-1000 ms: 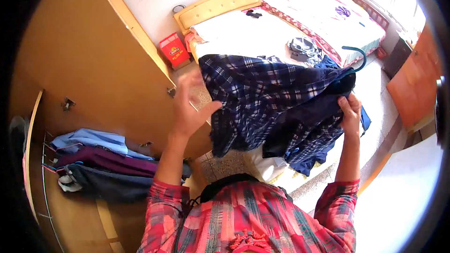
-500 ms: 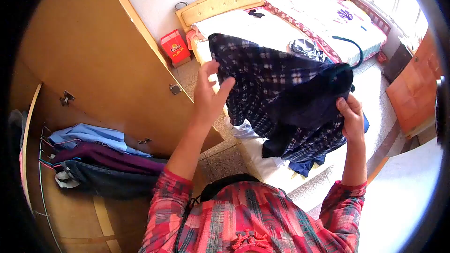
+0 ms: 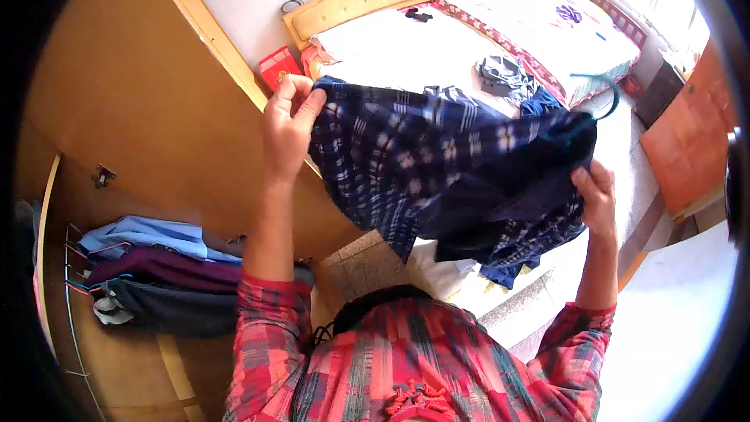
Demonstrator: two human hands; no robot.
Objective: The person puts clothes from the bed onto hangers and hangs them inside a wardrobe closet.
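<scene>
A navy checked shirt (image 3: 383,141) is stretched between my hands above the bed. My left hand (image 3: 291,117) is closed, pinching its upper left edge between thumb and fingers. My right hand (image 3: 596,191) grips the shirt's right side, thumb on top of the cloth; its other fingers are partly hidden. From the shirt's upper right end sticks out the hook of a teal hanger (image 3: 613,94), while the rest of the hanger is mostly covered by cloth. A dark, plain area shows in the shirt's middle.
On the left, an open wooden wardrobe (image 3: 125,109) holds a light blue shirt (image 3: 148,233), purple clothing (image 3: 168,268) and dark trousers (image 3: 172,309) on a rail. More clothes (image 3: 504,76) lie on the near bed (image 3: 375,43). A red box (image 3: 279,66) stands beside the headboard.
My left hand was apart from the cloth with its fingers spread; it has moved left and taken hold of the shirt's edge. The shirt is now pulled wider to the left.
</scene>
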